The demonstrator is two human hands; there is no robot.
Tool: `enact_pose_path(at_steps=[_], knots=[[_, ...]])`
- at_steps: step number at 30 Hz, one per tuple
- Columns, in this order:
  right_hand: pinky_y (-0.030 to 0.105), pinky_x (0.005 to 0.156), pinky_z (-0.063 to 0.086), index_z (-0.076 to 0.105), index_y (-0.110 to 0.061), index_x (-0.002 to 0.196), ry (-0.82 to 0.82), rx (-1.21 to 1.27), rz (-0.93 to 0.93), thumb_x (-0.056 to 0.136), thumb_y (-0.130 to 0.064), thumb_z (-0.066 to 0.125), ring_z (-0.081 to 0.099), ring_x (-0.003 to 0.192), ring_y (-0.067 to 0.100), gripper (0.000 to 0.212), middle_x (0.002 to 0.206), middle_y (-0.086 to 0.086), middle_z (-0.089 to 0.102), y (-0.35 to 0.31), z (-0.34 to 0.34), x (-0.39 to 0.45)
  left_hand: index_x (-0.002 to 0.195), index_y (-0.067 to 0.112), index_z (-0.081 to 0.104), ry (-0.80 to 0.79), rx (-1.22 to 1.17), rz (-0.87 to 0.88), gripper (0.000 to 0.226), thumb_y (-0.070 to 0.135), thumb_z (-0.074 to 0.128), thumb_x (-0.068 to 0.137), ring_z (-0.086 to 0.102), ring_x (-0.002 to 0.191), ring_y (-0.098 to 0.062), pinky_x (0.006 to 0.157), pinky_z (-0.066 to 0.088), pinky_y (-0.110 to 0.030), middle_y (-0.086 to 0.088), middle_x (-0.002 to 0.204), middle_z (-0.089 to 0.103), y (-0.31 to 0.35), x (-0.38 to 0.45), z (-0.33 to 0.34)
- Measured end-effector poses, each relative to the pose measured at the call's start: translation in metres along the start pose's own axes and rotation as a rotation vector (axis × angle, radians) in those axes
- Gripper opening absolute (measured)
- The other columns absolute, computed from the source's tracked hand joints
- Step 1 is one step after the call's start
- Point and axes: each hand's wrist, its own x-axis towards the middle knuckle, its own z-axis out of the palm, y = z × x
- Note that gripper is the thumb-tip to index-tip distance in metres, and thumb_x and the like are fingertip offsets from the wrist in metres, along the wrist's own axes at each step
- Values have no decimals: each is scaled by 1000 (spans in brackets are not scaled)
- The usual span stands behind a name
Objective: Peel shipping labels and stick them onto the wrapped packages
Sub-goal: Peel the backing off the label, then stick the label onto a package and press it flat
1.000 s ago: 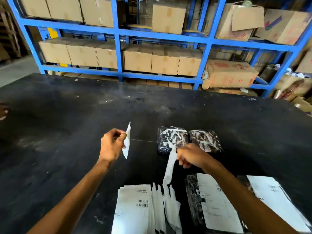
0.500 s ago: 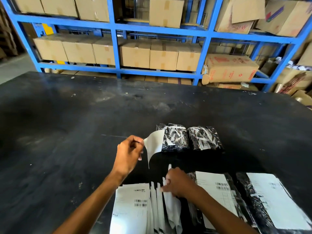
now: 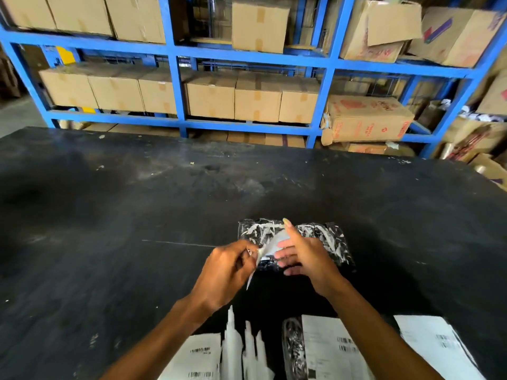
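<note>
Two clear-wrapped packages of black-and-white shreds lie side by side on the black table: the left package [image 3: 256,231] and the right package [image 3: 327,239]. My left hand [image 3: 225,272] pinches the edge of a white shipping label [image 3: 270,246] held over the left package. My right hand [image 3: 304,256] lies flat with fingers spread, pressing on the label and the package. Near the front edge lie a stack of label sheets [image 3: 197,357], upright strips of peeled backing [image 3: 241,349], and two labelled packages, one under my right forearm [image 3: 326,349], one at the right [image 3: 433,346].
The black table [image 3: 109,229] stretches wide to the left and back. Behind it a blue metal rack [image 3: 178,105] holds rows of cardboard boxes [image 3: 258,98]. More boxes and scraps pile up at the far right [image 3: 480,138].
My left hand carried the peeled label rightward onto the left package. My right hand left the backing strips near the front edge and moved up onto the label.
</note>
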Motion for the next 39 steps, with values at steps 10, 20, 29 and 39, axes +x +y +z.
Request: enact_pose_path(at_steps=[10,20,29,39], knots=[[25,68,58,63,2,93,-4,188,-169,92,-6,54,69,81,24,12,91,17,70,-19,0,71,105,23,69,-110,47,5,24,37,61,88,60,67,-4,62,45,-11,15,75,62,-17,33,11],[28,58,44,58,13,97,-98,330,-113,92,-10,48,60,79,25,26,85,12,66,3,-26,103,104,17,71,-46,-647,-801,42,52,56,86,70,96,-17,88,51,-32,-4,98,76,-52,89,37],[36,69,58,67,-6,82,-20,119,-15,90,-18,61,70,79,21,16,86,10,74,30,-24,138,121,20,61,-3,-664,-736,35,10,63,87,73,78,-8,57,56,-20,-4,101,73,-77,110,58],[26,42,52,59,-8,76,27,-311,-35,85,-15,67,67,59,23,14,83,16,71,58,-17,173,134,15,51,-108,-234,-752,47,6,60,89,67,101,-27,62,58,-27,-13,116,69,-109,118,81]])
